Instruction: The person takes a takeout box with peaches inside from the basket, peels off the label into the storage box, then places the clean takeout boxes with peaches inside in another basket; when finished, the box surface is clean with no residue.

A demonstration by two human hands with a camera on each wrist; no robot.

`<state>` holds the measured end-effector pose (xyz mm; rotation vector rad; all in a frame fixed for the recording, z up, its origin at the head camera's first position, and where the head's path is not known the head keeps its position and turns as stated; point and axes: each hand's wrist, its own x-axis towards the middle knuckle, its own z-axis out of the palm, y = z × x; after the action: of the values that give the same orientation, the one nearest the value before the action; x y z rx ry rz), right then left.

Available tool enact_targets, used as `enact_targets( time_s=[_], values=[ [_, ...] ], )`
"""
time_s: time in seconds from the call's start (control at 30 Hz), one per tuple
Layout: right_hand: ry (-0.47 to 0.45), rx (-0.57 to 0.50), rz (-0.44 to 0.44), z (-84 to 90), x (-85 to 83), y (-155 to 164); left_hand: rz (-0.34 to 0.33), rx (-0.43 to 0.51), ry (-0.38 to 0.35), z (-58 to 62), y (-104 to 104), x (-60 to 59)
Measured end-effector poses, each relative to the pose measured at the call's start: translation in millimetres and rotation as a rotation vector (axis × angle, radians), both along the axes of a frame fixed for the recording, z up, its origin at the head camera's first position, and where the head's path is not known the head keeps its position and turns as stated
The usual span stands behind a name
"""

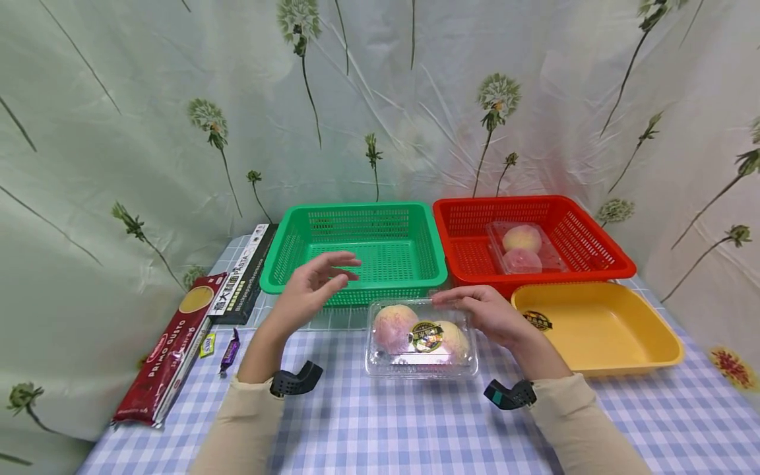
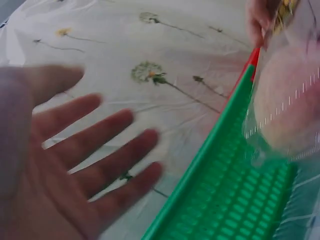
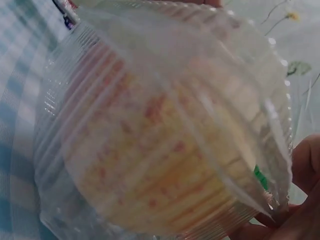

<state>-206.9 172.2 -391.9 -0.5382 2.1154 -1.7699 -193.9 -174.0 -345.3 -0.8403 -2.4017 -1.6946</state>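
A clear plastic clamshell box of peaches (image 1: 415, 340) with a round dark label lies on the checked tablecloth, in front of the green basket (image 1: 356, 210). My right hand (image 1: 469, 303) lies over the box's far right corner and holds that edge; the right wrist view is filled by the box (image 3: 160, 125), with my fingertips (image 3: 305, 165) at its rim. My left hand (image 1: 332, 274) hovers with straight, spread fingers just left of the box and touches nothing. In the left wrist view the left palm (image 2: 90, 165) faces the box (image 2: 285, 110) and the green basket's wall (image 2: 225, 200).
A red basket (image 1: 534, 201) at the back right holds a second peach box (image 1: 522, 247). In front of it sits a yellow tray (image 1: 600, 323). A red pasta packet (image 1: 172, 349), a black pasta box (image 1: 246, 274) and a wrapped candy (image 1: 230, 349) lie at the left. A flowered curtain hangs behind.
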Motion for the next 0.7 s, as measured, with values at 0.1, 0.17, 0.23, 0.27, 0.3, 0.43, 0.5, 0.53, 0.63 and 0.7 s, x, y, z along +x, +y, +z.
enact_targets(
  time_s=[0.1,0.17,0.23,0.27,0.3,0.43,0.5,0.53,0.63,0.7],
  values=[
    [0.002,0.036,-0.019,-7.6,-4.5,1.7,-0.158,-0.112,-0.086,-5.5,6.8,0.9],
    [0.022,0.043,-0.025,-13.1,-7.8,2.9,-0.233,-0.185,-0.126,-9.8,10.9,1.1],
    [0.034,0.029,-0.025,-18.5,-10.5,3.6,-0.285,-0.267,-0.149,-14.3,15.5,1.6],
    [0.036,0.013,-0.025,-20.9,-11.6,3.8,-0.306,-0.305,-0.160,-16.5,17.9,1.7],
    [0.035,-0.005,-0.024,-23.1,-12.5,4.0,-0.327,-0.342,-0.171,-19.0,20.2,1.8],
    [0.016,-0.040,-0.028,-27.6,-14.1,3.9,-0.384,-0.465,-0.182,-29.4,29.0,0.9],
    [0.034,-0.002,-0.023,-26.6,-13.7,4.6,-0.402,-0.483,-0.188,-34.0,32.0,0.3],
    [0.053,0.035,-0.019,-25.2,-13.1,5.4,-0.402,-0.491,-0.183,-36.2,33.0,-0.1],
    [0.104,0.167,-0.016,-17.3,-9.6,7.9,-0.389,-0.506,-0.188,-41.8,34.9,-1.1],
    [0.138,0.258,-0.008,-10.2,-6.5,9.9,-0.374,-0.519,-0.181,-45.5,35.1,-2.2]
  ],
)
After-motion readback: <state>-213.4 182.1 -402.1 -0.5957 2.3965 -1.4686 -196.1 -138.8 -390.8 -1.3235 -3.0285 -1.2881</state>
